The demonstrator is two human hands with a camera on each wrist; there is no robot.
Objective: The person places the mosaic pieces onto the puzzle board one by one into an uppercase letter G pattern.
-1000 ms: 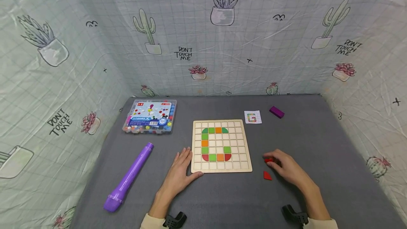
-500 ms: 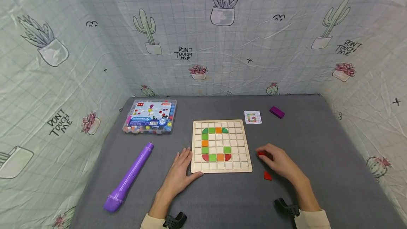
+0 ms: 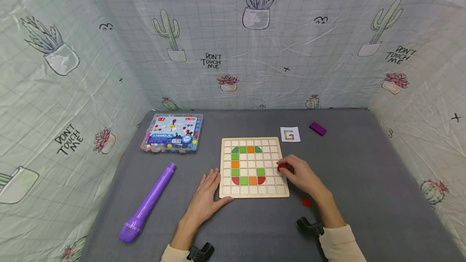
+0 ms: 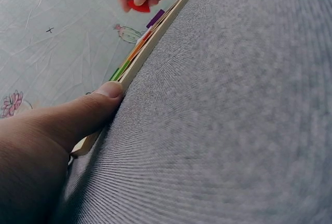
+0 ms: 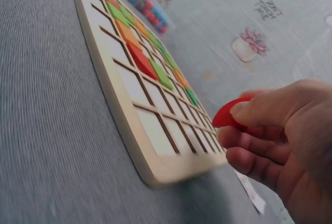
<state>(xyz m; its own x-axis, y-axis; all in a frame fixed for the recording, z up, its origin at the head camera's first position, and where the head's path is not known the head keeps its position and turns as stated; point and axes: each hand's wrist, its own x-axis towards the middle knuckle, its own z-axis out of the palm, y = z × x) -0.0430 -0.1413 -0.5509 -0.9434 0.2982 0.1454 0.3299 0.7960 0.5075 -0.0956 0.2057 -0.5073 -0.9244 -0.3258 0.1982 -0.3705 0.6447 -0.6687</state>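
Observation:
A wooden grid board (image 3: 271, 190) lies on the grey cloth, with green, orange and red tiles set in its cells in a C-like outline. My left hand (image 3: 205, 198) rests at the board's left edge, fingers extended; its thumb (image 4: 106, 93) touches the near side. Between thumb and fingers my right hand (image 3: 302, 176) pinches a red tile with one curved edge (image 5: 228, 115), held over the board's right edge. Another red tile (image 3: 306, 201) lies on the cloth below the right hand, partly covered by the wrist in the head view.
Behind the board's right corner lies a small printed pattern card (image 3: 290, 134), and beside it a purple block (image 3: 318, 129). A clear box of colored beads (image 3: 172, 133) stands back left. A purple toy microphone (image 3: 147, 203) lies left of the left hand.
My right hand has carried the red tile left and away from me, from the cloth to over the board's right edge. The left hand stays where it was.

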